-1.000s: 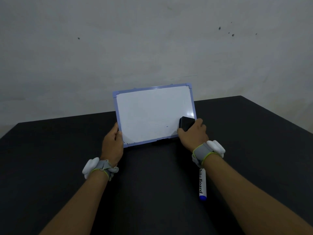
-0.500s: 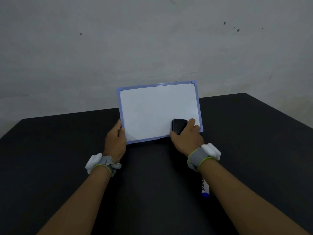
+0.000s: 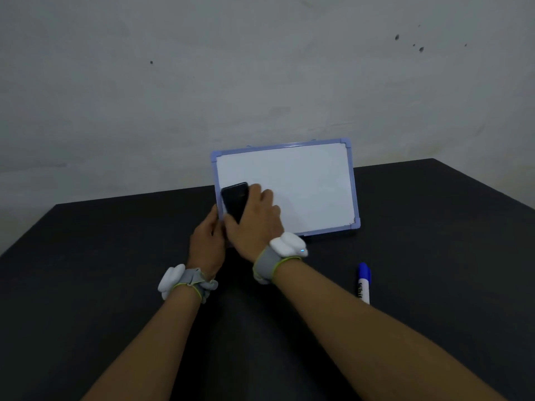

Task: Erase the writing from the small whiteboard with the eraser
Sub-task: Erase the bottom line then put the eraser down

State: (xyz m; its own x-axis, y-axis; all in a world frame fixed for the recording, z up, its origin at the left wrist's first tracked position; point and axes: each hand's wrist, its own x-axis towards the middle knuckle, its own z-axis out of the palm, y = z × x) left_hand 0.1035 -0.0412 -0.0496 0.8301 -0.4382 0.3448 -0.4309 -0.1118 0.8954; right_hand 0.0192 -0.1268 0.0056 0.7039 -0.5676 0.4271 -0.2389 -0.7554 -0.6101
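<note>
A small whiteboard (image 3: 304, 180) with a blue frame stands tilted up on the black table, its lower edge on the tabletop. Its white face shows no writing that I can make out. My left hand (image 3: 207, 241) grips the board's lower left corner. My right hand (image 3: 254, 224) holds a black eraser (image 3: 235, 199) pressed flat against the board's lower left area, right beside my left hand. Both wrists carry grey bands with white devices.
A blue-capped whiteboard marker (image 3: 363, 283) lies on the black table (image 3: 115, 270) to the right of my right forearm. A bare grey wall (image 3: 260, 76) rises behind the table's far edge.
My right hand has swept the eraser from the board's lower right corner across to its lower left. The marker, earlier partly under my right forearm, now shows beside it.
</note>
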